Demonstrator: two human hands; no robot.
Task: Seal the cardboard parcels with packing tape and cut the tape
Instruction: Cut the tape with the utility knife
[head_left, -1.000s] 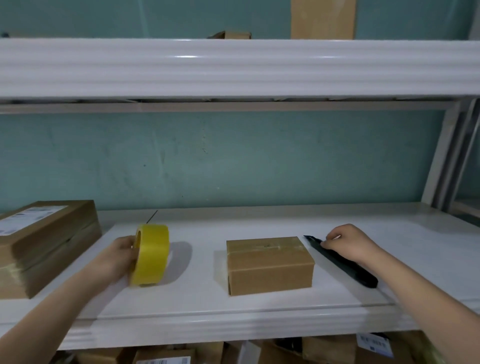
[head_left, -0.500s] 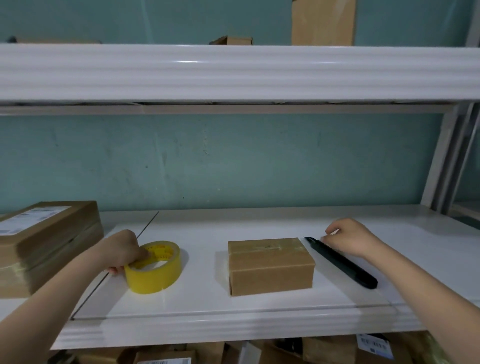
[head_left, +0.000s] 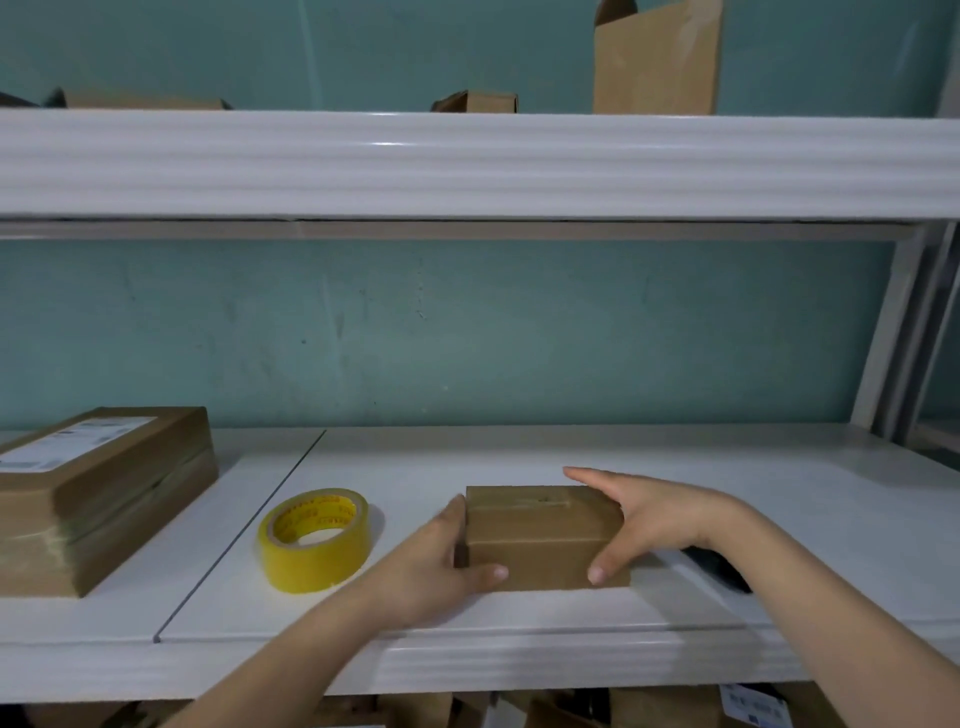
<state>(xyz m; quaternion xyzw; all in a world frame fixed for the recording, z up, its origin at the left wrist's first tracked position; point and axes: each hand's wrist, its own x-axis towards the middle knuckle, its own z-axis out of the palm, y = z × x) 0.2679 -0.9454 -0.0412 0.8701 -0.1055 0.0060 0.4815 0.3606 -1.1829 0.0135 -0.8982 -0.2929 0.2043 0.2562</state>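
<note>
A small brown cardboard parcel (head_left: 540, 540) sits on the white shelf (head_left: 519, 623), with a strip of tape along its top seam. My left hand (head_left: 431, 566) clasps its left side, thumb across the front face. My right hand (head_left: 654, 519) clasps its right side, thumb on the front and fingers reaching over the back top edge. The yellow tape roll (head_left: 317, 540) lies flat to the parcel's left, untouched. A black cutter (head_left: 722, 569) lies on the shelf behind my right wrist, mostly hidden.
A larger flat parcel (head_left: 104, 493) with a white label lies at the shelf's left end. An upper shelf (head_left: 467, 161) overhangs and carries cardboard boxes (head_left: 657, 62). More boxes (head_left: 665, 709) sit below. A white post (head_left: 893, 332) stands at the right.
My left hand let go of the tape roll, now lying flat, and moved to the parcel's left side. My right hand left the cutter and took the parcel's right side.
</note>
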